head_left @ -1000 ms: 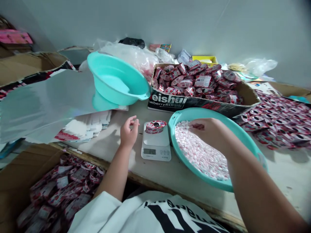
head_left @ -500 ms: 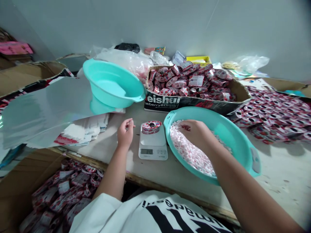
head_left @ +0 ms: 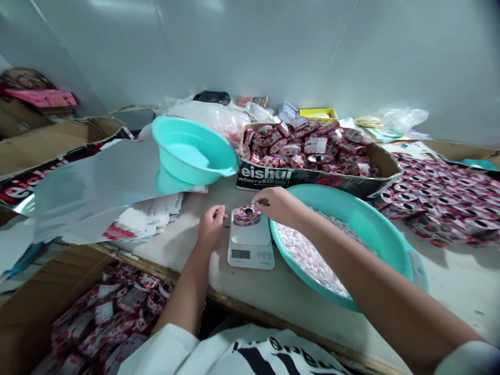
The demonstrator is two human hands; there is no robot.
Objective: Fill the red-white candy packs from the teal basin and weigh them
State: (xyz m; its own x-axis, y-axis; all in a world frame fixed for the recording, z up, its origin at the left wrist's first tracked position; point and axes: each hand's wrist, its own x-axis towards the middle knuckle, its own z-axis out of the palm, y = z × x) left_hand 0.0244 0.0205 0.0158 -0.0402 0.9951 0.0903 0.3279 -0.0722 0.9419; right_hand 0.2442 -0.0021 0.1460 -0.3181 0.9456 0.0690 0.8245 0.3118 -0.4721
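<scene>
A small white digital scale [head_left: 250, 255] sits on the table with a red-and-white printed oval tin-like pack [head_left: 247, 216] on its plate; the pack's top has a dark hole. My right hand [head_left: 279, 204] is at the pack's right edge, its fingertips pinched together beside the hole. Whatever they hold is too small or hidden to make out. Left of the scale is my left hand [head_left: 212, 223], fingers curled in and thumb against them, nothing visible in it. Under my right forearm stands a turquoise basin [head_left: 402, 260] with many small pale pink-white pieces [head_left: 308, 260], candy-like.
Behind the scale, an open carton [head_left: 304, 182] holds many similar packs. More packs stand in rows [head_left: 441, 198] at the right. A tilted turquoise basin [head_left: 191, 151] and printed cards [head_left: 144, 219] lie left. A carton of packs [head_left: 117, 312] is below the table's front edge.
My right hand has moved left and out of the basin to the pack on the scale. My left hand stays beside the scale, fingers a little more closed. The view has tilted up slightly.
</scene>
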